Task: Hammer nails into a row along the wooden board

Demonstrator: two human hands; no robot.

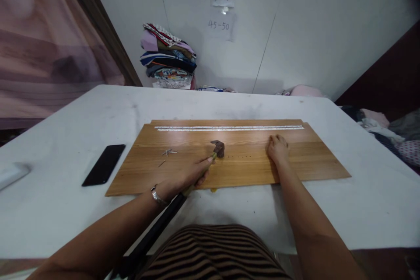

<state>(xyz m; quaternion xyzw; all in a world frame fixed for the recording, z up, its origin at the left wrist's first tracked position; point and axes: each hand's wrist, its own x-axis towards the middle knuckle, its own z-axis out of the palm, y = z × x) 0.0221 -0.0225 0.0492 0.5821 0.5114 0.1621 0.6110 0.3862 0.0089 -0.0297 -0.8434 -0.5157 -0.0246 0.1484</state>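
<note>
A long wooden board (305, 157) lies flat on the white table (65, 210). My left hand (187, 175) grips a hammer (218, 148) by its handle, and the dark head rests on the board near its middle. To the right of the head runs a short row of small dark dots, either nails or holes. My right hand (278, 148) presses on the board's right part with fingers curled. Several loose nails (168, 153) lie on the board left of the hammer. A pale strip (229, 128) runs along the far edge of the board.
A black phone (104, 164) lies on the table left of the board. At the far left edge there is a white object (11, 174). A stack of folded cloth (169, 57) stands against the back wall. More fabric lies at the right, off the table.
</note>
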